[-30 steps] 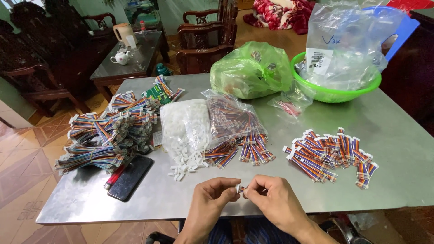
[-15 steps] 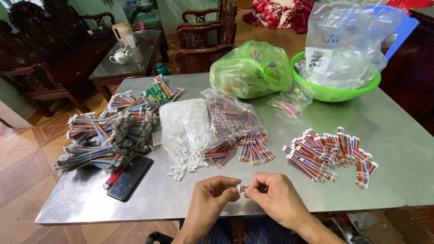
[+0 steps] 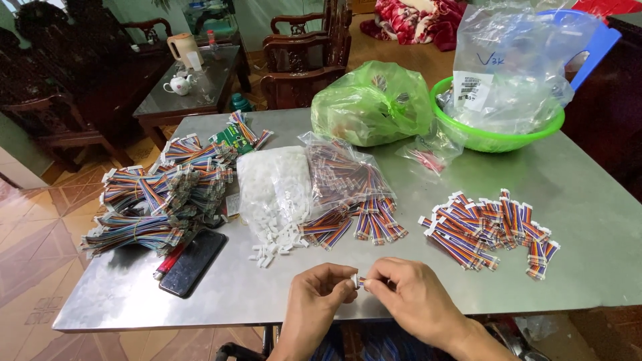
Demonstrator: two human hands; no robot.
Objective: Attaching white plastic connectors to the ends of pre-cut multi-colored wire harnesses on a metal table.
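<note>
Head view: both my hands meet at the near edge of the steel surface (image 3: 575,180). My left hand (image 3: 321,294) pinches a small white connector (image 3: 352,280) between thumb and forefinger, its grip clamped on the piece. My right hand (image 3: 408,297) has its fingertips closed on a short ribbon cable (image 3: 361,283), whose striped end touches the connector between the two hands.

Just beyond my hands lies a clear bag of white connectors (image 3: 274,194), with loose ones spilled toward me. Beside it on the right is a bag of short cables (image 3: 344,177), more of them fanned out in front of it. A separate pile of cables with white ends (image 3: 488,227) lies well to my right. On my left, bundles of long ribbon cable (image 3: 154,200) are stacked, with a black phone (image 3: 194,263) and a red pen (image 3: 168,262) just beside them.

At the far side stand a knotted green bag (image 3: 371,103) and a green basket (image 3: 498,139) holding clear bags.
</note>
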